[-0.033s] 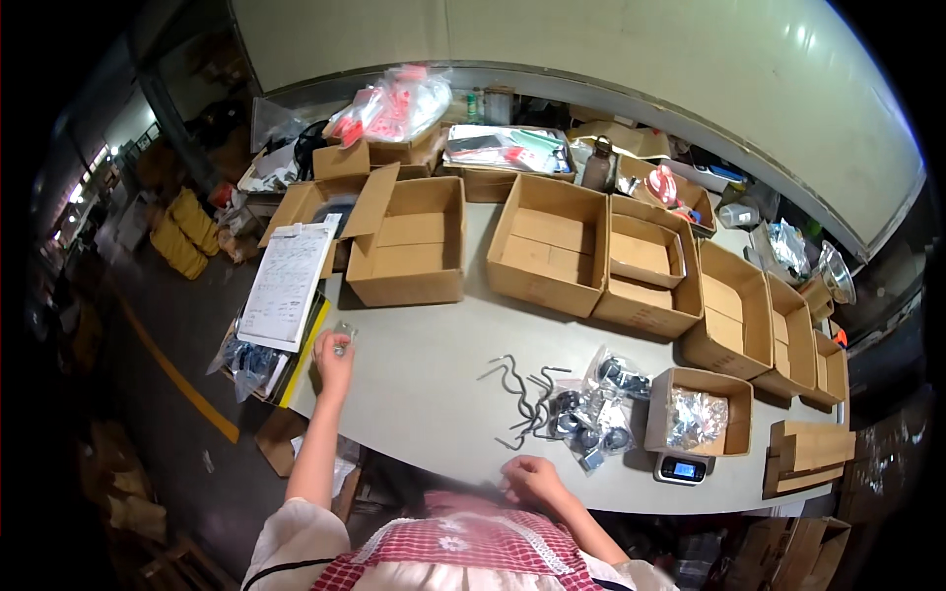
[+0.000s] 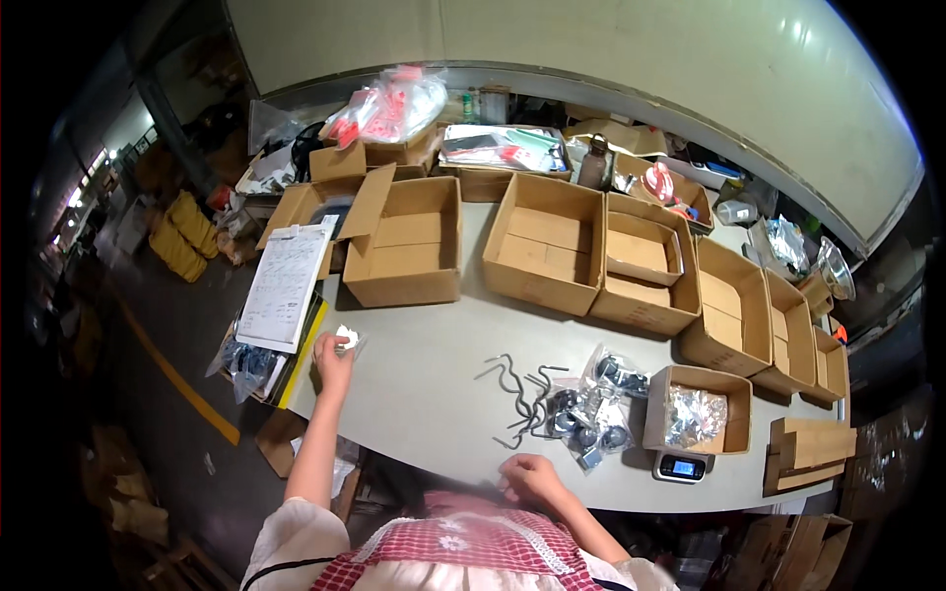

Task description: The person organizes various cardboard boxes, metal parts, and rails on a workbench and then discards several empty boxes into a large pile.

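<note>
The left hand (image 2: 333, 357) reaches out to the left edge of the grey tabletop (image 2: 424, 364), its fingers closed on a small clear packet (image 2: 346, 338) with something white inside. The packet sits at the tabletop's left rim, just beside a clipboard of paper forms (image 2: 284, 286) that overhangs the edge.

The right hand (image 2: 530, 478) rests at the near edge of the tabletop, close to the person's checked red shirt. Its fingers are curled, but I cannot tell whether they hold anything.

Just beyond the right hand lies a loose scatter of bent grey metal hooks (image 2: 520, 392), and touching them on the right is a heap of clear bags with dark round parts (image 2: 589, 409). Further right, a small cardboard box (image 2: 700, 409) holding a crinkled clear bag stands just behind a small digital scale (image 2: 680, 466).

Across the far side of the tabletop runs a row of open cardboard boxes: 1 large box (image 2: 409, 246) at the left, another (image 2: 545, 241) next to it, and a third (image 2: 645, 261) with a smaller box nested inside.
</note>
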`<move>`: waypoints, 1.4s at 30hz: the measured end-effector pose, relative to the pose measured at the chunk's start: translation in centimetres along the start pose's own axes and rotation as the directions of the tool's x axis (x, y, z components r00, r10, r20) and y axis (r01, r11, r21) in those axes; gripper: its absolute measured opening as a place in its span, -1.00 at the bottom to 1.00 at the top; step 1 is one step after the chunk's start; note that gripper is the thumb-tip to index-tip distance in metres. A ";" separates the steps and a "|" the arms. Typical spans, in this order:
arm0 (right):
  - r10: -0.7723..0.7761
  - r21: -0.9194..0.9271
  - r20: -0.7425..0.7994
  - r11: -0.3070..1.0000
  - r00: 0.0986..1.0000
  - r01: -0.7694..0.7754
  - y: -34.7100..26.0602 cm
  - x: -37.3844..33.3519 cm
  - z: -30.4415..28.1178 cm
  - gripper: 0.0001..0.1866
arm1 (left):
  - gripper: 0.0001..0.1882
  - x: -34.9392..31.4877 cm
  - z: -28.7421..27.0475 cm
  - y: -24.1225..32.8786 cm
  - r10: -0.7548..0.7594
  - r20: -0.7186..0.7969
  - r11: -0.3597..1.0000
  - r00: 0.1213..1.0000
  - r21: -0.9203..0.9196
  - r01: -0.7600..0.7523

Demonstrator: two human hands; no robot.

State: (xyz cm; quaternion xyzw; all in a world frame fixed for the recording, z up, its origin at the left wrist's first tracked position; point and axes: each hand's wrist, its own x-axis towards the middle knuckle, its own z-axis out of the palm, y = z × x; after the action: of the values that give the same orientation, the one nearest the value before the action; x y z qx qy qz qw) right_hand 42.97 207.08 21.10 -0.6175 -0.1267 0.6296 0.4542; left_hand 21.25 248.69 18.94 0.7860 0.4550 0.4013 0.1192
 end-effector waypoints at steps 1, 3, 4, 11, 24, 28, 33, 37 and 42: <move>-0.030 0.004 -0.005 1.000 1.000 0.030 0.4 0.3 -0.3 -0.81 | -0.76 -0.3 0.9 0.8 -0.025 0.011 0.999 1.000 0.033 0.024; -0.121 -0.126 -0.062 0.986 0.991 0.112 0.5 0.0 -0.2 -0.81 | -0.72 -1.2 1.7 4.2 -0.025 0.116 0.997 0.993 0.076 0.016; -0.162 -0.188 -0.090 0.972 0.983 0.142 0.5 -0.2 -0.3 -0.81 | -0.72 -1.3 2.9 5.9 0.044 0.169 0.997 0.985 0.050 -0.053; -0.413 -0.280 -0.134 0.888 0.901 0.365 2.6 0.7 -0.2 -0.79 | -0.33 -4.5 9.3 16.4 0.490 0.599 0.871 0.633 -0.351 -0.343; -0.810 -0.764 -0.553 0.587 0.197 0.270 -1.8 -5.1 -6.4 -0.75 | -0.28 -7.6 14.7 24.3 0.791 0.598 0.536 0.127 -0.578 -0.615; -0.876 -0.903 -0.417 0.429 0.240 -0.003 -4.9 -4.0 -9.7 -0.53 | -0.30 -7.6 15.0 24.5 0.805 0.578 0.525 0.132 -0.593 -0.610; -0.755 -0.832 -0.554 0.515 0.350 -0.207 -5.9 1.7 -12.7 -0.20 | -0.33 -6.9 14.8 24.4 0.813 0.572 0.519 0.107 -0.628 -0.580; -0.732 -0.788 -0.615 0.579 0.294 -0.209 -6.3 5.5 -10.1 -0.12 | -0.34 -5.9 14.2 22.9 0.801 0.587 0.535 0.118 -0.613 -0.581; -0.768 -0.837 -0.538 0.537 0.349 -0.108 -6.6 7.5 -4.7 -0.18 | -0.33 -5.0 13.4 21.3 0.791 0.599 0.537 0.125 -0.583 -0.609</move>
State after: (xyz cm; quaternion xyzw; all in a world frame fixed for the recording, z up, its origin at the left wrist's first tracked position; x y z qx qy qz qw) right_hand 51.18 214.31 19.92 -0.9247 -0.2621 -0.0370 0.2737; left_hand 43.08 235.16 19.38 0.9734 -0.1263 0.0341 0.1880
